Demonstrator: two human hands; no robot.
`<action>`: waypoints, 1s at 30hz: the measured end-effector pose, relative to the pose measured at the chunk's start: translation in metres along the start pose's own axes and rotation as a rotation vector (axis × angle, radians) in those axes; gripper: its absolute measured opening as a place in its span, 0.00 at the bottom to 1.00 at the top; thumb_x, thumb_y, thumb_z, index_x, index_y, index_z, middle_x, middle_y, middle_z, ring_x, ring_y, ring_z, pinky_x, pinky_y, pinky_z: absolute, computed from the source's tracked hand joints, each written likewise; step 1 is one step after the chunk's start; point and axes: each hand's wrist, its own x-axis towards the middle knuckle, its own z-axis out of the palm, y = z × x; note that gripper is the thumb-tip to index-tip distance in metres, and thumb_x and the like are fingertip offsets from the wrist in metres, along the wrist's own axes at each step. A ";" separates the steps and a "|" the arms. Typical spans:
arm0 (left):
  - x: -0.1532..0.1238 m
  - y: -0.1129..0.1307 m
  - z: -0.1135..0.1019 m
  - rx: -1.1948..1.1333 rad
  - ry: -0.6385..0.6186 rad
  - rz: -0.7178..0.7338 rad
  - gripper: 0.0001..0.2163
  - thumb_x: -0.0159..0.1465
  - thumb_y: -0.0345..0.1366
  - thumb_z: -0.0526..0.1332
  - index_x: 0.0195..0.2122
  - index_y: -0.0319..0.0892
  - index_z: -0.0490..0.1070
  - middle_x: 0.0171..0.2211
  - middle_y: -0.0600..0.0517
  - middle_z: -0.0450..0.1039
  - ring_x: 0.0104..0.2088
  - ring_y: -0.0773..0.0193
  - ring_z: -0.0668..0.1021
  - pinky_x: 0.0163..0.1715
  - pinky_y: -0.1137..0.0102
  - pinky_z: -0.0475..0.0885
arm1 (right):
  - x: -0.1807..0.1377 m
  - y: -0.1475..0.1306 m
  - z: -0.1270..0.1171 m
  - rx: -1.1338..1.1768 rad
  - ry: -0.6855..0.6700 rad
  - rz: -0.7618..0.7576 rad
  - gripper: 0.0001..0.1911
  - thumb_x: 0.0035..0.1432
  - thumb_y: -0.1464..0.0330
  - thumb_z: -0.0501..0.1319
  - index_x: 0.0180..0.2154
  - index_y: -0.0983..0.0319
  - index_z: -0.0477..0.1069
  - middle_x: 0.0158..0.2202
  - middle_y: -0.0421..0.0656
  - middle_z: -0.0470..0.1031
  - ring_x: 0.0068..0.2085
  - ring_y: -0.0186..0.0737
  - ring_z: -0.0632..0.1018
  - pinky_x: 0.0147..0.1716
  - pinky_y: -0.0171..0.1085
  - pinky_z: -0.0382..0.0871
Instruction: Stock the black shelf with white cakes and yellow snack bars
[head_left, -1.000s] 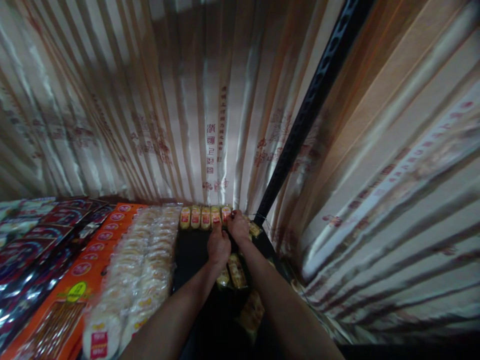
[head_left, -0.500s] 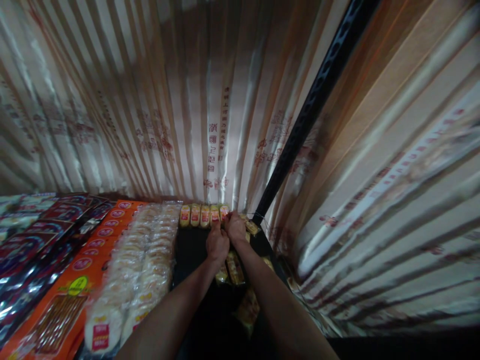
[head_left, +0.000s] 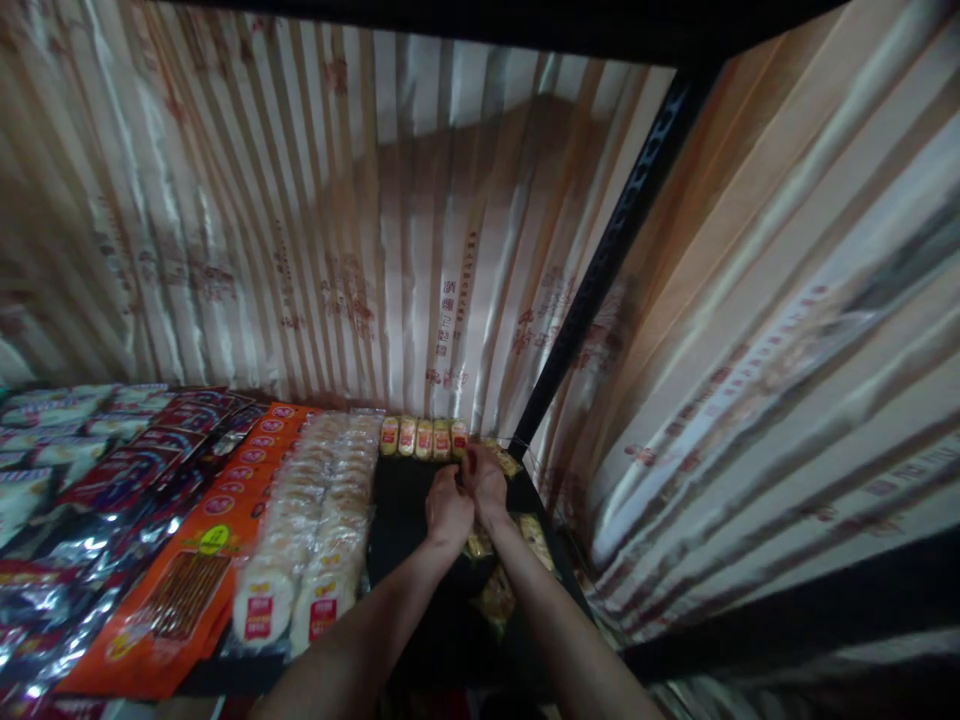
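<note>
A row of small yellow packets with red labels [head_left: 424, 439] stands against the curtain at the back of the dark shelf [head_left: 401, 510]. My right hand [head_left: 486, 482] is just right of and in front of the row's end packet [head_left: 459, 440], its fingers curled. Close beside it, my left hand [head_left: 450, 507] is closed too, lower and in front of the row. Whatever the fingers hold is too dark and small to make out. Loose packets lie around my hands: one at the back corner [head_left: 507, 460], one right of my wrist [head_left: 535, 540], and one nearer me [head_left: 495, 598].
Left of my arms are clear-wrapped white round cakes [head_left: 330, 540], orange snack bags [head_left: 195, 560], dark shiny bags [head_left: 142, 480] and white packets [head_left: 45, 440]. A black slotted post [head_left: 592, 290] rises at the back right corner. Pleated printed curtains [head_left: 442, 200] hang behind and to the right.
The view has pulled back, bringing the upper shelf bar and more bags into sight. My left hand has drawn away from the row's labels, down toward me; my right hand stays near the end packet.
</note>
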 end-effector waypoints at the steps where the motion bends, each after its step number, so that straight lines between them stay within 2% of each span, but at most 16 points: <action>1: -0.008 0.000 -0.003 -0.001 -0.010 0.002 0.18 0.58 0.25 0.49 0.50 0.36 0.67 0.50 0.43 0.70 0.51 0.60 0.71 0.51 0.71 0.63 | -0.008 -0.002 -0.003 0.031 0.009 -0.013 0.14 0.57 0.72 0.50 0.43 0.64 0.69 0.41 0.48 0.75 0.43 0.39 0.74 0.44 0.34 0.65; 5: -0.047 -0.003 -0.017 -0.057 -0.017 0.052 0.19 0.57 0.24 0.49 0.49 0.37 0.67 0.49 0.44 0.71 0.50 0.62 0.72 0.51 0.72 0.64 | -0.047 -0.010 -0.014 0.182 0.033 0.000 0.17 0.56 0.71 0.48 0.43 0.64 0.70 0.42 0.48 0.74 0.43 0.41 0.75 0.44 0.37 0.66; 8: -0.083 -0.016 -0.027 -0.112 -0.006 0.103 0.20 0.55 0.22 0.48 0.48 0.38 0.68 0.49 0.45 0.71 0.50 0.63 0.72 0.53 0.72 0.63 | -0.083 -0.019 -0.020 0.312 0.017 0.032 0.18 0.56 0.69 0.46 0.42 0.64 0.70 0.41 0.49 0.75 0.40 0.42 0.76 0.42 0.38 0.68; 11: -0.125 -0.043 -0.036 -0.152 -0.004 0.145 0.23 0.54 0.22 0.47 0.50 0.36 0.66 0.52 0.43 0.68 0.53 0.63 0.70 0.56 0.70 0.61 | -0.130 -0.027 -0.022 0.476 -0.002 -0.005 0.18 0.56 0.68 0.45 0.42 0.63 0.69 0.40 0.48 0.75 0.39 0.39 0.76 0.41 0.37 0.69; 14: -0.173 -0.083 -0.044 -0.219 -0.016 0.243 0.22 0.56 0.26 0.47 0.52 0.40 0.65 0.54 0.45 0.67 0.55 0.62 0.67 0.57 0.67 0.60 | -0.187 -0.028 -0.016 0.559 -0.025 -0.031 0.17 0.56 0.68 0.46 0.42 0.61 0.69 0.40 0.48 0.75 0.39 0.39 0.76 0.42 0.37 0.69; 16: -0.204 -0.111 -0.048 -0.262 -0.041 0.209 0.21 0.58 0.29 0.47 0.52 0.42 0.65 0.54 0.46 0.67 0.55 0.61 0.67 0.57 0.66 0.61 | -0.226 -0.023 -0.007 0.575 -0.073 -0.046 0.16 0.56 0.68 0.46 0.39 0.60 0.71 0.39 0.47 0.76 0.38 0.39 0.77 0.41 0.37 0.70; 18: -0.230 -0.137 -0.051 -0.278 -0.085 0.112 0.21 0.58 0.31 0.48 0.53 0.40 0.64 0.54 0.45 0.66 0.55 0.60 0.67 0.57 0.64 0.61 | -0.262 -0.017 0.006 0.551 -0.145 -0.045 0.16 0.55 0.68 0.47 0.37 0.60 0.72 0.38 0.46 0.77 0.39 0.40 0.77 0.41 0.38 0.70; 20: -0.247 -0.159 -0.052 -0.217 -0.144 -0.029 0.21 0.56 0.29 0.48 0.51 0.38 0.66 0.53 0.43 0.68 0.53 0.59 0.69 0.56 0.64 0.62 | -0.288 -0.011 0.020 0.493 -0.275 -0.008 0.17 0.52 0.71 0.48 0.37 0.61 0.73 0.39 0.46 0.77 0.42 0.41 0.76 0.44 0.40 0.69; 24: -0.250 -0.190 -0.057 -0.022 -0.192 -0.198 0.24 0.51 0.24 0.50 0.50 0.37 0.67 0.53 0.44 0.68 0.54 0.59 0.68 0.57 0.66 0.58 | -0.307 -0.009 0.044 0.315 -0.485 0.061 0.21 0.51 0.75 0.47 0.40 0.66 0.74 0.43 0.51 0.76 0.46 0.43 0.75 0.50 0.41 0.65; 28: -0.224 -0.212 -0.061 0.097 -0.157 -0.325 0.23 0.54 0.24 0.48 0.51 0.32 0.66 0.53 0.40 0.67 0.54 0.59 0.68 0.55 0.69 0.58 | -0.301 -0.017 0.067 0.254 -0.611 0.032 0.21 0.53 0.76 0.46 0.44 0.67 0.73 0.46 0.52 0.74 0.49 0.43 0.74 0.52 0.40 0.62; 30: -0.207 -0.222 -0.062 0.074 -0.137 -0.350 0.21 0.55 0.24 0.48 0.51 0.32 0.66 0.52 0.40 0.68 0.52 0.60 0.70 0.53 0.71 0.60 | -0.296 -0.020 0.079 0.251 -0.670 0.026 0.22 0.54 0.77 0.46 0.46 0.66 0.71 0.47 0.52 0.74 0.50 0.42 0.73 0.52 0.40 0.61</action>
